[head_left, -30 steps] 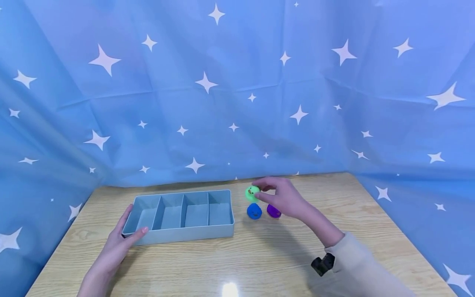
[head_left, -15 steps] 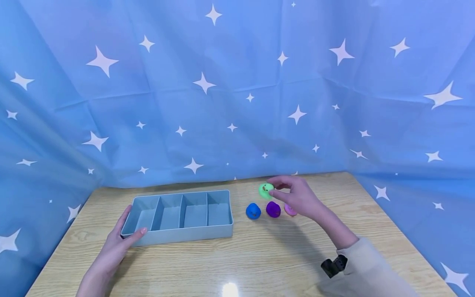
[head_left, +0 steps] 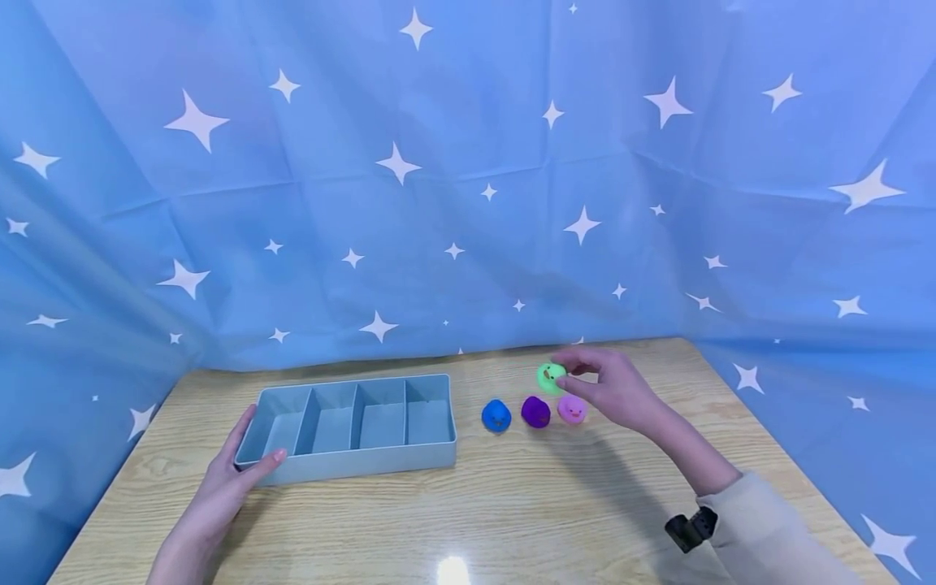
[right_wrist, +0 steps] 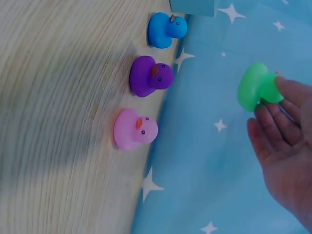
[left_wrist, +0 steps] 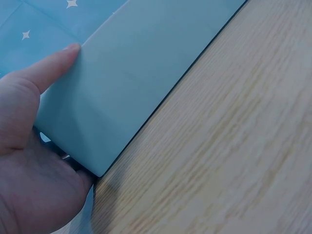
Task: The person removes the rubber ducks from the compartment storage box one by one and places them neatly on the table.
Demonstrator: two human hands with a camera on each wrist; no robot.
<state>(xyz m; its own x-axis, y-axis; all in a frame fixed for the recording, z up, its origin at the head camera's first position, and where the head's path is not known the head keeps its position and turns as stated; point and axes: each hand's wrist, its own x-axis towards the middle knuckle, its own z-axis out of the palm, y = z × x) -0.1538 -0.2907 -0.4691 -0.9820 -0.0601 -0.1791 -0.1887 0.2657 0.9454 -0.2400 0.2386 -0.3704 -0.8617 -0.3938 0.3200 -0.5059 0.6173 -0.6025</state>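
My right hand [head_left: 610,388] pinches a green rubber duck [head_left: 550,377] between thumb and fingers. In the right wrist view the green duck [right_wrist: 253,87] is raised above the table. Below it, a blue duck [head_left: 496,416], a purple duck [head_left: 536,412] and a pink duck [head_left: 572,409] sit in a row on the wood. My left hand [head_left: 232,471] grips the left end of a blue-grey divided box [head_left: 366,463], its thumb at the front rim. The left wrist view shows the box's long wall [left_wrist: 122,92] beside that thumb; the fingertips there are hidden.
The box's compartments are separated by upright dividers [head_left: 356,414]. Wooden table [head_left: 409,520] lies in front of the box and the ducks. A blue star-patterned curtain [head_left: 468,179] hangs behind the table and at both sides.
My right hand has carried the green duck to the right, from above the blue duck to near the pink one. The purple and pink ducks have come into full sight. My left hand stays on the box.
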